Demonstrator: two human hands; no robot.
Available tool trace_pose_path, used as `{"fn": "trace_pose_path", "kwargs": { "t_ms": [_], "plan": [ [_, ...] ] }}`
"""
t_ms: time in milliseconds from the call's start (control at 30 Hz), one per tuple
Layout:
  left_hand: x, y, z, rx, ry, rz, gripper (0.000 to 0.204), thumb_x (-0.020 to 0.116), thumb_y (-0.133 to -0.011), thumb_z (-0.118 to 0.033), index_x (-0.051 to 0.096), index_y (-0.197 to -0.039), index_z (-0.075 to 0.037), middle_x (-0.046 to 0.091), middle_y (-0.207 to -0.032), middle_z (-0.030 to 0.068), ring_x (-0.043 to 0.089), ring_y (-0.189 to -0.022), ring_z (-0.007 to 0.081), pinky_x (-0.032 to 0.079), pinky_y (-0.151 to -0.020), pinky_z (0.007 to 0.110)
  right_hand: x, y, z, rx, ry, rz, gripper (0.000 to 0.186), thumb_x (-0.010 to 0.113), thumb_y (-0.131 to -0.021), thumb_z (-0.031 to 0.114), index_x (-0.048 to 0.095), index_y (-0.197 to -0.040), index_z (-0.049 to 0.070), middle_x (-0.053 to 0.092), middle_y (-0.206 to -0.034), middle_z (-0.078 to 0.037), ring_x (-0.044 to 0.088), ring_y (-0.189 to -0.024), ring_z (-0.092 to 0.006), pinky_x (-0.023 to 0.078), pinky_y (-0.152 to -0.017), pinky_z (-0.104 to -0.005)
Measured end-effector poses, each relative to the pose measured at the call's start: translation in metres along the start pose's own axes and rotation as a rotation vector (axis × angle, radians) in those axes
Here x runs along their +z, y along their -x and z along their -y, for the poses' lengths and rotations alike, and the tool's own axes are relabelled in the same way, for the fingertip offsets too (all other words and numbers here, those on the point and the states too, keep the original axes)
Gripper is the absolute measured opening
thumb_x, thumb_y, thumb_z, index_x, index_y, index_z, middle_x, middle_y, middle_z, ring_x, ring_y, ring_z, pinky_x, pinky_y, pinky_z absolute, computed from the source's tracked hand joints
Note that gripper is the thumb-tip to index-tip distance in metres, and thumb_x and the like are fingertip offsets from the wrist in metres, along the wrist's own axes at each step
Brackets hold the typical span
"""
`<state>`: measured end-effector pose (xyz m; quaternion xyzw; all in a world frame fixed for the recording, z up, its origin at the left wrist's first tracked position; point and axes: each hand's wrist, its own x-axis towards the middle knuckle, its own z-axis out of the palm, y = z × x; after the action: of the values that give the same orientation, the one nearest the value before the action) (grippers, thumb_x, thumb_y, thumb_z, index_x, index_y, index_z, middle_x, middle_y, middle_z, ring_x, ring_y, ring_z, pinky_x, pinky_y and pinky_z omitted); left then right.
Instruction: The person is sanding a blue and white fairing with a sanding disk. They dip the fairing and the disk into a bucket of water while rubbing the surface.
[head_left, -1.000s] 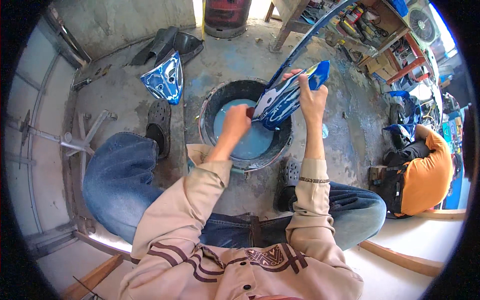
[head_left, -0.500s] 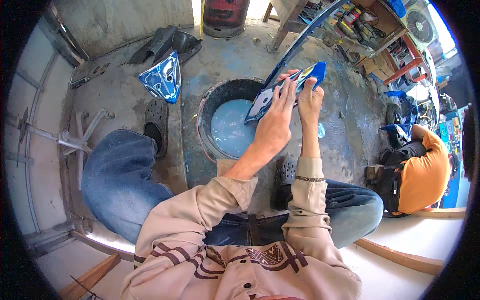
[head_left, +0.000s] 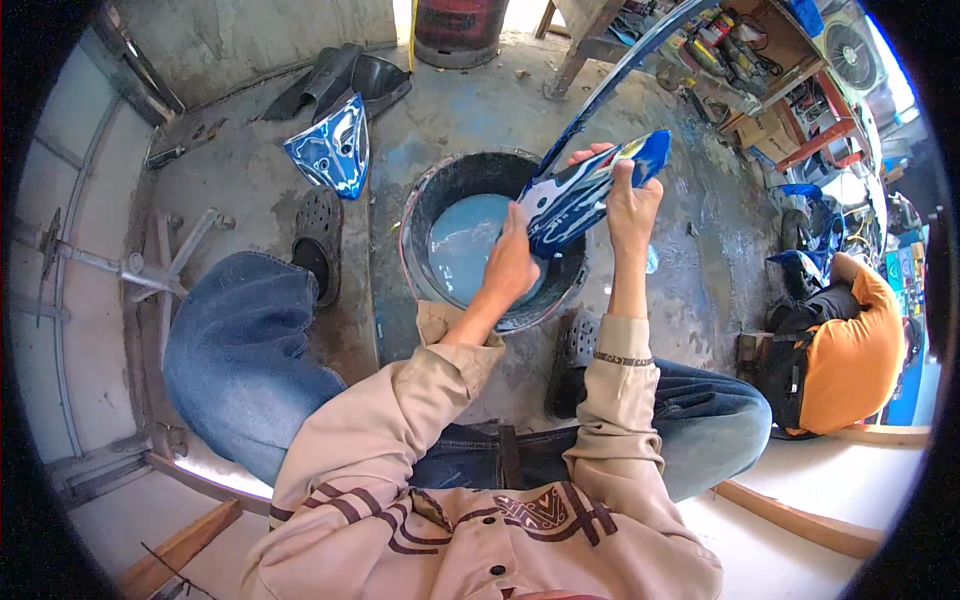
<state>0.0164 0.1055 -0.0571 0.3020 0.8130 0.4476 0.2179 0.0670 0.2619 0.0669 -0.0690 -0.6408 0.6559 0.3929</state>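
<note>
Steadiness is probably helping, right hand [head_left: 632,200] clasping a long glossy blue-and-white panel [head_left: 572,205], left hand [head_left: 513,262], grip unclear, touching its other end.

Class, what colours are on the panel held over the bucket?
The panel is mainly blue and white, with a little yellow; the head view shows it best.

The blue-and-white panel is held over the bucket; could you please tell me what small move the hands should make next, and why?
Perhaps slide the left hand up along the blue-and-white panel, with the right hand steadying it: the right clasps the upper end, the left seems to lie against the lower end, and the bucket of bluish liquid sits beneath.
</note>
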Motion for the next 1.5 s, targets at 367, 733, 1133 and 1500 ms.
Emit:
{"fn": "trace_pose_path", "kwargs": {
  "t_ms": [367, 733, 1133, 1500],
  "plan": [
    [0.010, -0.040, 0.079, -0.255, -0.315, 0.329, 0.077, 0.070, -0.078, -0.010, 0.050, -0.150, 0.008, 0.066, -0.136, 0.0363, 0.064, -0.130, 0.0490, 0.052, -0.111, 0.049, -0.008, -0.002, -0.003, 0.016, -0.046, -0.071, 0.048, 0.071, -0.108, 0.036, 0.069, -0.111, -0.012, 0.078, -0.101, -0.024, 0.080, -0.096, -0.0330, 0.066, -0.087, -0.0439],
    [0.003, -0.088, 0.168, -0.457, -0.417, 0.171, 0.041, 0.082, -0.085, -0.022, 0.079, -0.117, 0.002, 0.072, -0.132, 0.0285, 0.069, -0.129, 0.0381, 0.055, -0.109, 0.050, -0.007, -0.001, 0.001, 0.019, 0.013, -0.001, 0.061, 0.069, -0.105, 0.047, 0.068, -0.115, -0.013, 0.078, -0.103, -0.025, 0.079, -0.096, -0.0331, 0.065, -0.088, -0.0447],
    [-0.066, -0.114, 0.064, -0.297, -0.029, 0.698, 0.038, 0.065, -0.090, 0.001, 0.079, -0.125, -0.002, 0.081, -0.111, 0.0144, 0.078, -0.096, 0.0256, 0.062, -0.082, 0.043, -0.021, 0.000, -0.002, 0.019, 0.077, -0.042, 0.062, 0.068, -0.106, 0.048, 0.067, -0.118, -0.013, 0.078, -0.105, -0.025, 0.079, -0.098, -0.0346, 0.065, -0.089, -0.0458],
    [-0.167, -0.089, -0.186, 0.190, -0.418, 0.453, 0.041, 0.071, -0.075, -0.005, 0.082, -0.115, -0.003, 0.082, -0.101, 0.0195, 0.079, -0.096, 0.0312, 0.061, -0.084, 0.043, 0.002, -0.007, 0.006, 0.070, 0.070, -0.008, 0.048, 0.066, -0.110, 0.037, 0.073, -0.118, -0.010, 0.080, -0.103, -0.017, 0.078, -0.096, -0.0229, 0.063, -0.087, -0.0359]
  ]
}}
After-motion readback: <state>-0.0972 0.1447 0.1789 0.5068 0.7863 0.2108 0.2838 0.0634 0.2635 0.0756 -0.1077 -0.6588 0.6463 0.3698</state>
